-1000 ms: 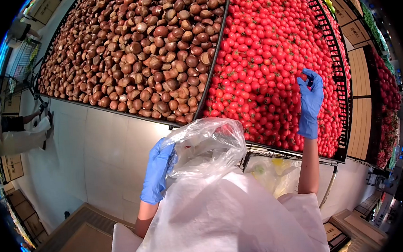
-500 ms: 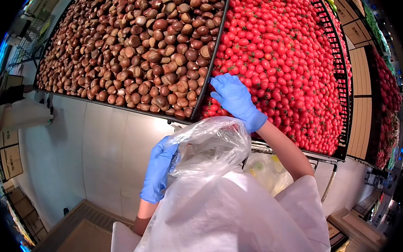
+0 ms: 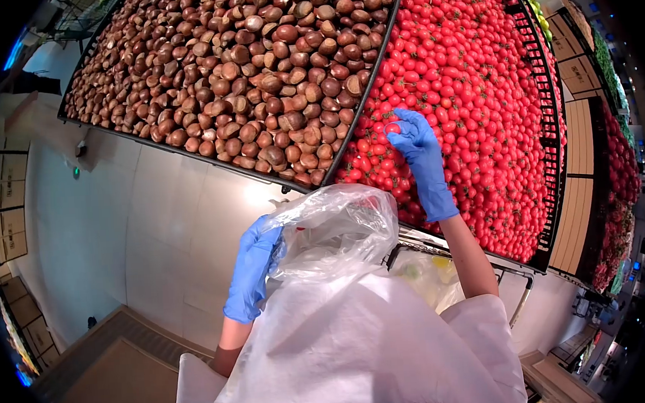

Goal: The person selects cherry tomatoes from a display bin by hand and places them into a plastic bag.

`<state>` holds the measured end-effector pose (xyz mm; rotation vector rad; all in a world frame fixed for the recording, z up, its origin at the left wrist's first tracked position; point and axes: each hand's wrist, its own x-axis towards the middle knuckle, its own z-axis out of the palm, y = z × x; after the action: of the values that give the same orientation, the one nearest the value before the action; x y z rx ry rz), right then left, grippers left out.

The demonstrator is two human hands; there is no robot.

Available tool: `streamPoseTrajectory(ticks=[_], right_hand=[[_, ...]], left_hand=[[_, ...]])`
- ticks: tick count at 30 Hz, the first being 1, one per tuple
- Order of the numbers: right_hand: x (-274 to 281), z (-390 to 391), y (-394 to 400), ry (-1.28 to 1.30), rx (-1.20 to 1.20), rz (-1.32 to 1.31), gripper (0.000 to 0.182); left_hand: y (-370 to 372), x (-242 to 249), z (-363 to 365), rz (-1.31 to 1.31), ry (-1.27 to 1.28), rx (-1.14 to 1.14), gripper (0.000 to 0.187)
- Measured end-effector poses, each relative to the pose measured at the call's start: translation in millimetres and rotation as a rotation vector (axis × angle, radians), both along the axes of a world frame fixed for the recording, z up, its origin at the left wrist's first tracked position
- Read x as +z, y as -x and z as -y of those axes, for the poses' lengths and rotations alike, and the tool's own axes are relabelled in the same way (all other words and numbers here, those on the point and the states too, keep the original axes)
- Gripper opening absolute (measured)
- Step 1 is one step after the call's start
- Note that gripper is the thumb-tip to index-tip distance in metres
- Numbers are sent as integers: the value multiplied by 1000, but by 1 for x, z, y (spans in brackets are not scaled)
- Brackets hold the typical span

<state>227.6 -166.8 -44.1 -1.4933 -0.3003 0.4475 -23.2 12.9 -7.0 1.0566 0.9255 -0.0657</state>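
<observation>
My left hand (image 3: 251, 269), in a blue glove, is closed on the rim of a clear plastic bag (image 3: 339, 226). The bag's mouth gapes below the bins, and a bit of red shows through its film. Over the cherry tomatoes (image 3: 473, 126), my right hand (image 3: 417, 148), gloved in blue too, pinches a single cherry tomato (image 3: 392, 128) between thumb and fingertips. Tomatoes with green stems lie heaped all around that hand.
Chestnuts (image 3: 256, 80) fill the bin on the left, parted from the tomatoes by a black divider (image 3: 369, 80). A slotted black rack wall (image 3: 552, 125) bounds the tomatoes on the right. Beneath their front edge, another clear bag (image 3: 427, 276) sits by a metal cart frame (image 3: 522, 296).
My right hand has shifted right and turned, and a cherry tomato now shows in its fingertips. My left hand keeps its hold on the bag. The view has swung slightly.
</observation>
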Motion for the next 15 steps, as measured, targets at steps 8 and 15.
streamPoseTrajectory(ticks=[8, 15], right_hand=[[36, 83, -55, 920, -473, 1156, 29], [15, 21, -3, 533, 14, 1128, 19]], left_hand=[[-9, 2, 2, 4, 14, -18, 19], [-16, 4, 1, -10, 59, -102, 18]])
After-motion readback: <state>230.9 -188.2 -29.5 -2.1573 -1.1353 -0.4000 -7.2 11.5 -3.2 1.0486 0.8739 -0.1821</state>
